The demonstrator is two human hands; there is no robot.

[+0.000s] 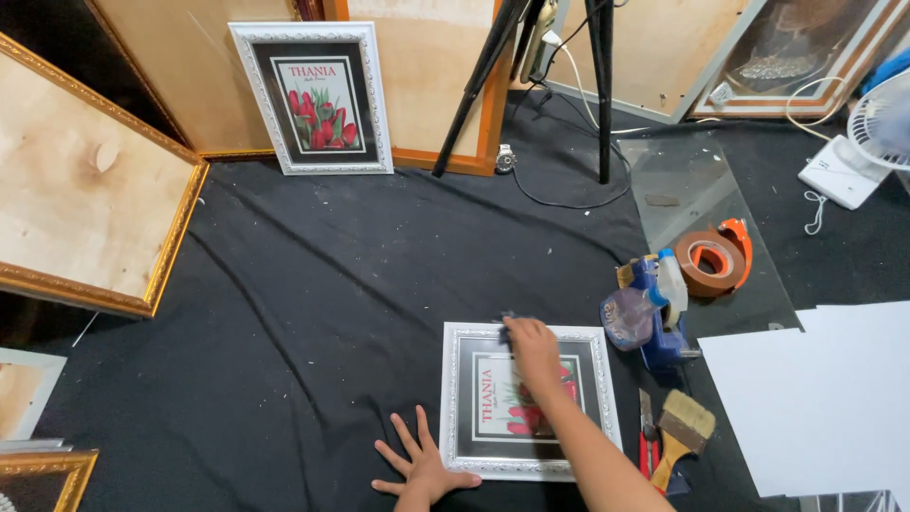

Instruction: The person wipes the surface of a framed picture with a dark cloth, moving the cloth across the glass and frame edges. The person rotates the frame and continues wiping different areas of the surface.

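The right hand point(533, 346) presses a dark cloth point(505, 329) on the white-framed tulip print point(527, 401) lying on the black floor cloth point(313, 313); the left hand point(422, 465), fingers spread, lies flat beside its left edge, an identical print point(316, 98) leaning behind

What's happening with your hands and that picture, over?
Left hand flat on black cloth, touching the frame's edge. Right hand pressing a small dark thing onto the white-framed flower picture. Nothing blocking.
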